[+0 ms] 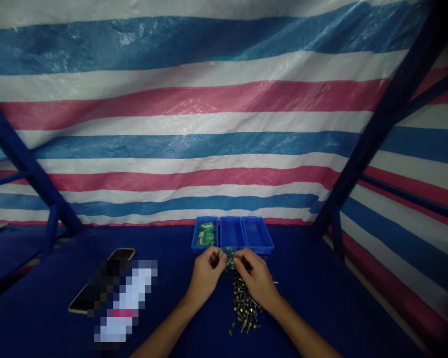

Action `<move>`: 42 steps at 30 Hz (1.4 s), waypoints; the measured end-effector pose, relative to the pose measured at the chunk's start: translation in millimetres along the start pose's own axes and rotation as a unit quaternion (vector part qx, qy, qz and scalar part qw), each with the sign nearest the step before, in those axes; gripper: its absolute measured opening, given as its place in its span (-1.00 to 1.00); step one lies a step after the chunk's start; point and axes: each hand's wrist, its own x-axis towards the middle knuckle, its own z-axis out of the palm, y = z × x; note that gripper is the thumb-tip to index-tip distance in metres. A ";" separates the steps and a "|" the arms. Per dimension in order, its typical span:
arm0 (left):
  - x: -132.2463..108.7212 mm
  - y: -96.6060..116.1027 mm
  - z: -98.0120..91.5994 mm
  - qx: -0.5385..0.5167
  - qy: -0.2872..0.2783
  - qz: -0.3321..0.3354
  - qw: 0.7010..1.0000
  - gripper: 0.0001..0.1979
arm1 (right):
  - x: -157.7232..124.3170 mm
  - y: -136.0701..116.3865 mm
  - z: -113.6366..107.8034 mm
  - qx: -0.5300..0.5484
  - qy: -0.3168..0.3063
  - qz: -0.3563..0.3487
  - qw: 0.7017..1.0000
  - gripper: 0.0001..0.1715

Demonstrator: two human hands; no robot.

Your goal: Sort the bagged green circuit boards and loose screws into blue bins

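Green circuit board, left hand, right hand, brass screws beneath

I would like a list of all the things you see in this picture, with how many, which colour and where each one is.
Striped tarp: one, blue, white and pink, behind and right of the table.
Metal frame beams: several, dark blue, left and right sides.
Table cover: one, dark blue, under everything.
Plastic bins: three, blue, side by side at the back.
Green circuit boards: several, in the left bin.
Phone: one, dark with a gold edge, left on the table.
Pixelated object: one, cannot tell what it is, over the phone.
Metal parts: many, brass-coloured, in a pile below the hands.
Small circuit board: one, green, held between the hands.
Left hand: one, on the board.
Right hand: one, on the board.
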 end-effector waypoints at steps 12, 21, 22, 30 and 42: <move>-2.2 3.4 -1.7 -0.018 -0.026 0.000 1.000 -0.72 | -0.3 3.5 1.9 -0.008 0.039 0.007 0.999 -0.76; 1.3 -3.9 0.9 -0.070 -0.051 -0.039 0.995 -0.58 | 2.6 8.1 -0.8 0.055 0.049 0.046 0.996 -0.70; 2.1 -4.4 0.6 -0.075 -0.049 -0.041 0.995 -0.58 | 2.5 9.3 -0.3 0.050 0.045 0.051 0.996 -0.70; 2.2 4.0 -1.4 -0.112 -0.025 -0.049 0.992 -0.55 | 3.0 12.3 -0.7 0.050 0.042 0.075 0.995 -0.72; -0.1 1.6 3.4 -0.115 0.007 0.006 0.993 -0.77 | 2.4 8.4 -1.1 0.062 0.032 0.049 0.996 -0.73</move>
